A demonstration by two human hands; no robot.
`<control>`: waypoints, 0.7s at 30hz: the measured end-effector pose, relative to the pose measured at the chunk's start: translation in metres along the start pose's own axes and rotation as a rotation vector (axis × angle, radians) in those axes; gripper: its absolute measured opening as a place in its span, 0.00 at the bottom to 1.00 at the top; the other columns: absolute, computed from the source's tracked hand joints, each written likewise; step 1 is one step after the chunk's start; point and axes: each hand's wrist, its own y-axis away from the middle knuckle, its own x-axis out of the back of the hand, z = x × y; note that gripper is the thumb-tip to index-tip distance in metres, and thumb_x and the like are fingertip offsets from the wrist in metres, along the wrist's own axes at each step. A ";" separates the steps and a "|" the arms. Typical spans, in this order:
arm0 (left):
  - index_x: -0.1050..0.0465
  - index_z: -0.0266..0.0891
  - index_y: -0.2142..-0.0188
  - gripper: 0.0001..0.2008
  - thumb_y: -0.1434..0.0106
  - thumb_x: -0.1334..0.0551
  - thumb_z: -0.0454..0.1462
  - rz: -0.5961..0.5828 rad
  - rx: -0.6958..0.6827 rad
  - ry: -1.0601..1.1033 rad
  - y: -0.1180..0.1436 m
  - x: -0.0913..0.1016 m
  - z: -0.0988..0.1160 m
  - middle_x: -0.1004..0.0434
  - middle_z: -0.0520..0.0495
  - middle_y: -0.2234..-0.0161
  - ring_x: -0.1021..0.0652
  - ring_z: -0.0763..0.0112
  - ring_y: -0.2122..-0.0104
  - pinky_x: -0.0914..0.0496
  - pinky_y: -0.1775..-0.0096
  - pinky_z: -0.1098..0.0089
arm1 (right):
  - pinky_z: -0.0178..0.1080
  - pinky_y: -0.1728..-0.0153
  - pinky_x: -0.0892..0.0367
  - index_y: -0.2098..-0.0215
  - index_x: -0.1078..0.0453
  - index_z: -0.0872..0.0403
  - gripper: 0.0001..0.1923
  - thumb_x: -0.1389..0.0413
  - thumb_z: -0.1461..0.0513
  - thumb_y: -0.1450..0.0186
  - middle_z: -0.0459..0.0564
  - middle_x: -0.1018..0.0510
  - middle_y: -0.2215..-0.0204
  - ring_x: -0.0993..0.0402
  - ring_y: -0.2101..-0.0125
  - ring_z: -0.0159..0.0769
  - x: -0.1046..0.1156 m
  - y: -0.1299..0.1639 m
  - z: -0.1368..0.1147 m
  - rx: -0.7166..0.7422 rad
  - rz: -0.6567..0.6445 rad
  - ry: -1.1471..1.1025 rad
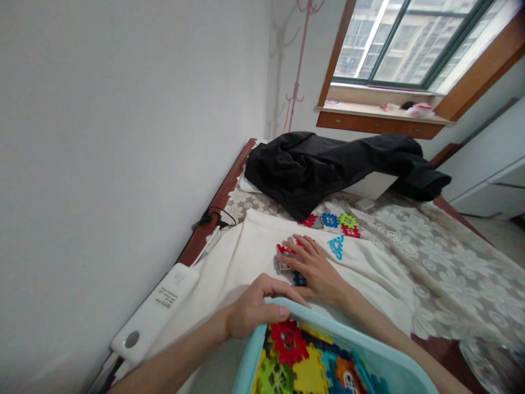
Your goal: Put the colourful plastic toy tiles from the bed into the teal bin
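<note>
My left hand grips the rim of a light blue plastic bin, its thumb on the near side. Inside lie interlocking plastic tiles, among them a red tile, a yellow tile and a green tile. Over the white cloth my right hand is spread flat on several building tiles. It partly covers a red-and-grey tile and a dark blue tile. Beside it lies a light blue triangular tile.
Farther back are a blue tile and a yellow-green tile on the patterned bedspread. A black garment lies heaped behind them. Along the wall on the left is a white device with a cord.
</note>
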 end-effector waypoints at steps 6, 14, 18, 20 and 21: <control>0.15 0.35 0.51 0.24 0.38 0.33 0.50 -0.012 0.032 -0.009 0.003 0.003 -0.001 0.14 0.40 0.61 0.20 0.61 0.63 0.30 0.60 0.69 | 0.57 0.37 0.42 0.40 0.30 0.51 0.20 0.41 0.55 0.29 0.56 0.22 0.44 0.29 0.46 0.50 0.002 -0.003 0.000 -0.055 0.055 -0.020; 0.17 0.35 0.48 0.27 0.38 0.32 0.52 0.039 0.118 -0.021 0.011 0.005 -0.010 0.17 0.43 0.63 0.24 0.65 0.66 0.31 0.62 0.70 | 0.57 0.41 0.41 0.41 0.30 0.53 0.25 0.38 0.53 0.34 0.58 0.22 0.48 0.31 0.48 0.53 0.006 -0.003 -0.004 -0.144 0.046 -0.005; 0.17 0.35 0.49 0.26 0.38 0.32 0.51 0.037 0.100 0.005 0.010 0.004 -0.008 0.16 0.42 0.62 0.23 0.65 0.66 0.30 0.62 0.70 | 0.56 0.40 0.43 0.46 0.31 0.54 0.22 0.38 0.57 0.36 0.59 0.23 0.44 0.32 0.46 0.53 0.008 -0.003 -0.004 -0.133 0.046 -0.057; 0.17 0.35 0.49 0.25 0.38 0.32 0.51 0.031 0.098 0.023 0.009 0.004 -0.007 0.16 0.42 0.62 0.22 0.64 0.65 0.30 0.62 0.70 | 0.55 0.40 0.42 0.43 0.33 0.53 0.24 0.40 0.60 0.36 0.58 0.22 0.46 0.31 0.48 0.51 0.009 -0.004 -0.004 -0.116 0.034 -0.067; 0.17 0.36 0.49 0.25 0.38 0.32 0.50 0.031 0.101 0.033 0.009 0.003 -0.007 0.16 0.42 0.62 0.22 0.65 0.65 0.30 0.61 0.70 | 0.55 0.41 0.42 0.42 0.33 0.52 0.25 0.40 0.61 0.37 0.57 0.22 0.47 0.31 0.49 0.51 0.009 -0.004 -0.004 -0.109 0.029 -0.061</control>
